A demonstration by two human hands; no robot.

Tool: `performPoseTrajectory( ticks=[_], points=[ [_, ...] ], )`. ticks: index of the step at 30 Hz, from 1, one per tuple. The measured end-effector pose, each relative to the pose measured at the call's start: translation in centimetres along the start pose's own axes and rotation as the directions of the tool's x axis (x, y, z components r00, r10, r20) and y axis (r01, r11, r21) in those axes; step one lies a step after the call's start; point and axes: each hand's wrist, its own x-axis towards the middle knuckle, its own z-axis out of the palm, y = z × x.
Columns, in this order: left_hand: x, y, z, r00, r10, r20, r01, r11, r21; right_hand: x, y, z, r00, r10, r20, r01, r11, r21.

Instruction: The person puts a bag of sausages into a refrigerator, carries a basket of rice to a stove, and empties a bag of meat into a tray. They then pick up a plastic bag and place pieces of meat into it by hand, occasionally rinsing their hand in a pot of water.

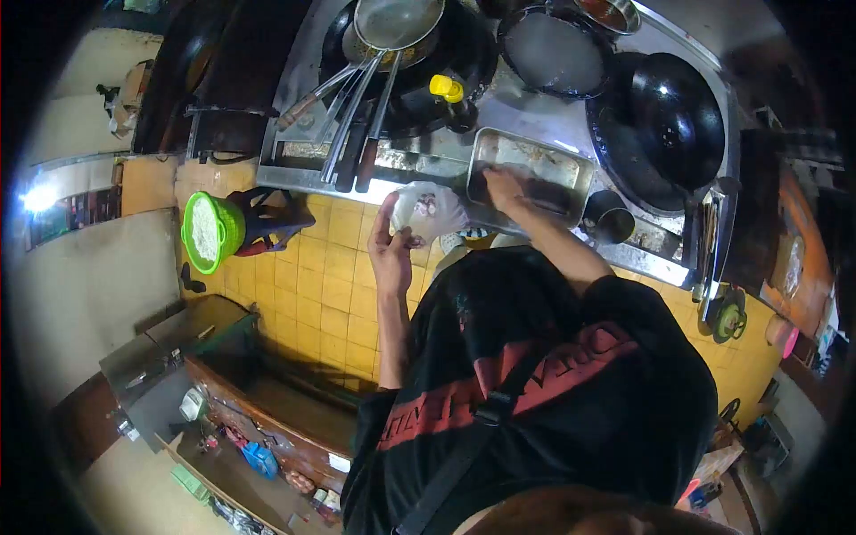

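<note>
My left hand (390, 251) is closed on a thin, see-through plastic bag (432, 212), held up in front of the stove's edge. Small reddish and pale pieces show inside the bag. My right hand (505, 187) reaches over the near left part of a rectangular metal tray (571, 159); its fingers are dark and unclear against the tray. Beyond the tray's left corner stands a dark bottle with a yellow cap (446, 87). A dark metal cup (608, 217) sits close to the tray's right side.
Strainers (397, 22) with long handles lie over a black wok at the back left, their handles reaching the front edge. Black pans (555, 52) and a large wok (678, 120) fill the right. On the left, a green basket (214, 234) holds something white above the yellow tiled floor (312, 267).
</note>
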Motion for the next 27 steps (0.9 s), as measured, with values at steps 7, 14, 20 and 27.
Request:
performPoseTrajectory(
  ticks=[7, 14, 20, 27],
  points=[
    [0.0, 0.0, 0.5, 1.0, 0.022, -0.016, -0.022, 1.0, 0.011, 1.3, -0.3, -0.7, 0.874, 0.1, 0.475, -0.034, 0.989, -0.146],
    [0.3, -0.8, -0.4, 0.999, 0.029, 0.034, -0.03, 0.999, 0.024, 1.7, 0.1, 0.3, 0.965, -0.074, 0.251, 0.093, 0.993, -0.067],
    [0.1, -0.6, -0.1, 0.999, 0.035, 0.019, -0.036, 0.998, 0.044, 1.8, 0.6, 0.4, 0.927, -0.14, 0.347, 0.115, 0.989, 0.094],
    [0.4, -0.7, -0.3, 0.997, 0.053, 0.055, -0.057, 0.995, 0.08, -0.7, -1.5, -1.5, 0.926, -0.088, 0.368, 0.086, 0.996, 0.022]
  ],
)
